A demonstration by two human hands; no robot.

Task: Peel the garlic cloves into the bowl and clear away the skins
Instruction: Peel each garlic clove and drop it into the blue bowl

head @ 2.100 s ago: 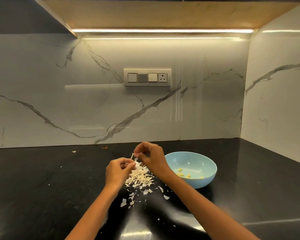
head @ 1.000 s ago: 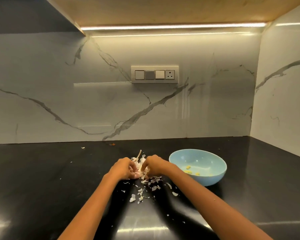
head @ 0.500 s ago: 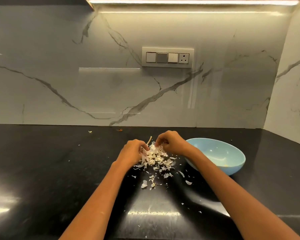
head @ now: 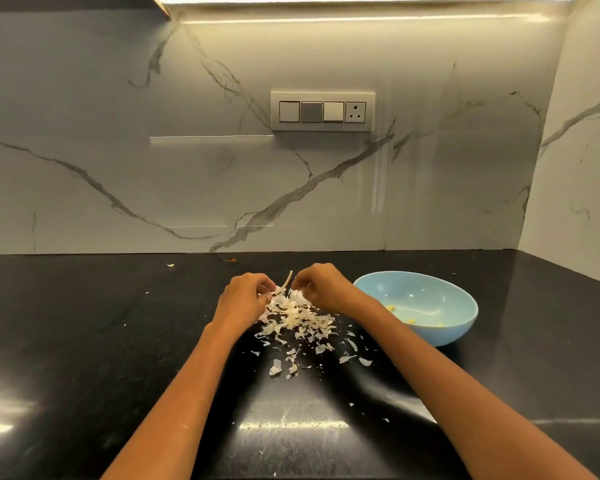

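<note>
Your left hand (head: 242,296) and right hand (head: 321,286) both pinch garlic skins (head: 297,317) at the pile's far edge, on the table (head: 84,341) just left of the blue bowl (head: 426,327). Peeled cloves (head: 391,309) lie inside the bowl.

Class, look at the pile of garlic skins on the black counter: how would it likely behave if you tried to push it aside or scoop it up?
The garlic skins look thin and flaky, so probably very light and floppy. Flakes already lie scattered across the counter, so a push would likely spread them rather than move them together. Some may cling to the fingers.
</note>
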